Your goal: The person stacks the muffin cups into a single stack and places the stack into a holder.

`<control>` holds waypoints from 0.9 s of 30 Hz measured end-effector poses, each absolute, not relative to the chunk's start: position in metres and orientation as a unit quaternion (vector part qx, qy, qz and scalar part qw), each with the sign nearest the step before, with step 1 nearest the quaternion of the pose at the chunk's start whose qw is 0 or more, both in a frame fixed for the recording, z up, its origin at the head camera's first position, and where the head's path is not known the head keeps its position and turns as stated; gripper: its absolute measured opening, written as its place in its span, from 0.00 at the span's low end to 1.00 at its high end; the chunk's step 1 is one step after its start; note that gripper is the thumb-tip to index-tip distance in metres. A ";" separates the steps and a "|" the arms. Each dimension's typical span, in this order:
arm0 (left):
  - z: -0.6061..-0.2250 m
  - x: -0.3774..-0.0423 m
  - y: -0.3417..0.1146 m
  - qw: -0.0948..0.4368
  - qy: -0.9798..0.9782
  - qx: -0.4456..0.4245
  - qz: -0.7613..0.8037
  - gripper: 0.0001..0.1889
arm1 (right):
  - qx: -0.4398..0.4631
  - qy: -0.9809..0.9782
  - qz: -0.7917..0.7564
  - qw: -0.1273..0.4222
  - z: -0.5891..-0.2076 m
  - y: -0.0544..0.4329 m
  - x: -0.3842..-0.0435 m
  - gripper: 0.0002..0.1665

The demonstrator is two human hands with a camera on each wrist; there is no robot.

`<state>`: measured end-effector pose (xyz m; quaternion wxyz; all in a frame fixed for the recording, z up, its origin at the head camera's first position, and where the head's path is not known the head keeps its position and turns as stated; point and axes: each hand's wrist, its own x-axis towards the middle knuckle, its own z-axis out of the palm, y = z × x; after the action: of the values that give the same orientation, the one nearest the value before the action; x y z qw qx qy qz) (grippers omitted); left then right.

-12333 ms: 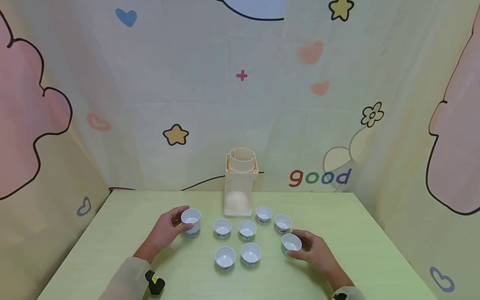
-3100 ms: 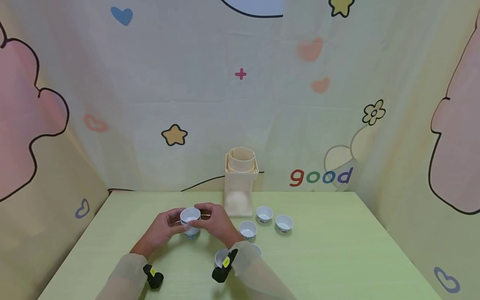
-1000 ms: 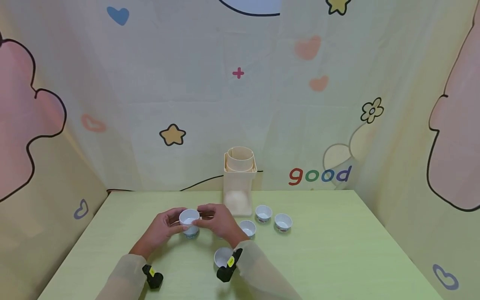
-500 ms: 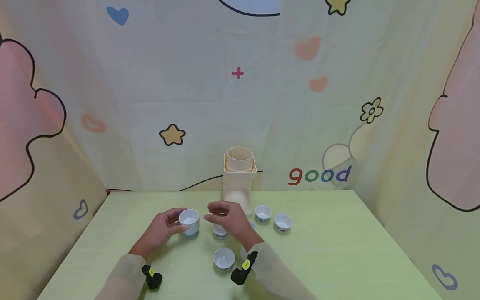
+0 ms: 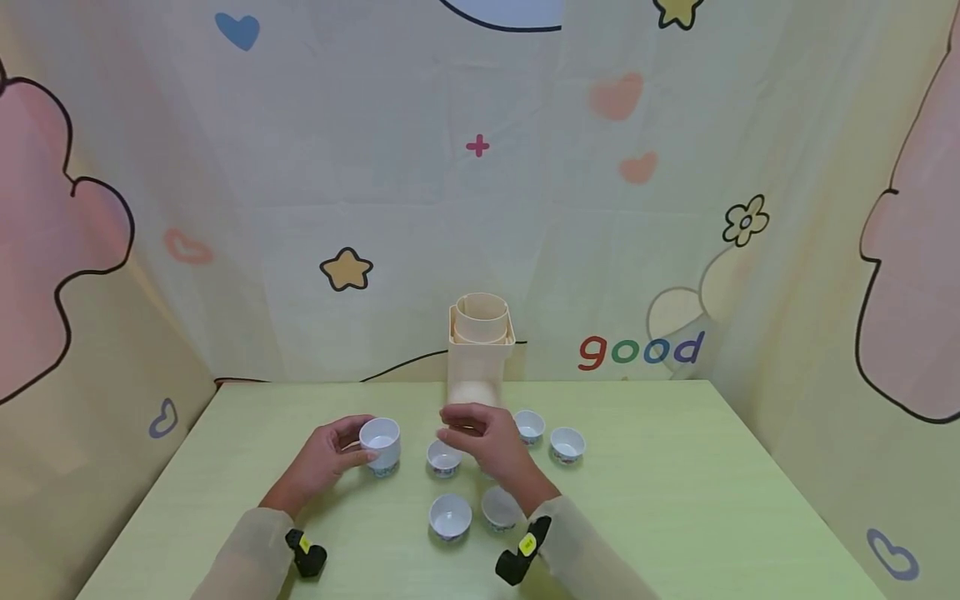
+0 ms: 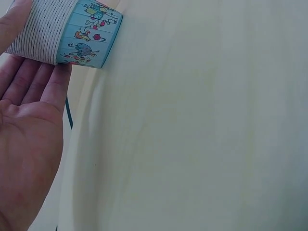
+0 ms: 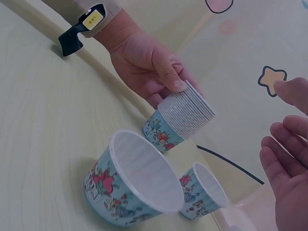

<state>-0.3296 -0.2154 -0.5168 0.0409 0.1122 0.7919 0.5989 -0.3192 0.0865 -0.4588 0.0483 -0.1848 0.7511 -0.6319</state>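
Note:
My left hand [image 5: 333, 454] grips a stack of nested paper cups [image 5: 381, 446] at the left of the table. In the left wrist view, the stack [image 6: 62, 31] shows many white rims above a blue, flower-and-bird printed side. My right hand [image 5: 491, 442] hovers over the middle cups, holding nothing; in the right wrist view its fingers [image 7: 288, 144] are loosely bent. Single paper cups stand upright below and about it: a middle cup [image 5: 443, 459], a front cup [image 5: 450, 517] and another front cup [image 5: 498, 510]. One more cup is mostly hidden behind the right hand.
At the back middle stands a cream plastic holder [image 5: 480, 358] with a round tube in its top. Two more paper cups stand right of it, a rear cup [image 5: 530, 427] and a right cup [image 5: 567, 446]. A printed curtain [image 5: 420, 208] hangs behind the table [image 5: 660, 500].
Earlier my right hand took the rightmost cup to the left hand's stack and put it on top. Since then it has let go and moved right. My left hand has stayed with the stack.

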 end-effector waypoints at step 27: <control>-0.516 -0.329 -0.213 0.040 0.793 0.103 0.600 0.34 | -0.139 0.721 -0.679 -0.003 -0.486 0.147 -0.289 0.23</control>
<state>-0.3287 -0.2132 -0.5157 0.0400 0.1029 0.7926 0.5997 -0.2889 0.1467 -0.4861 -0.0030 -0.1387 0.7208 -0.6791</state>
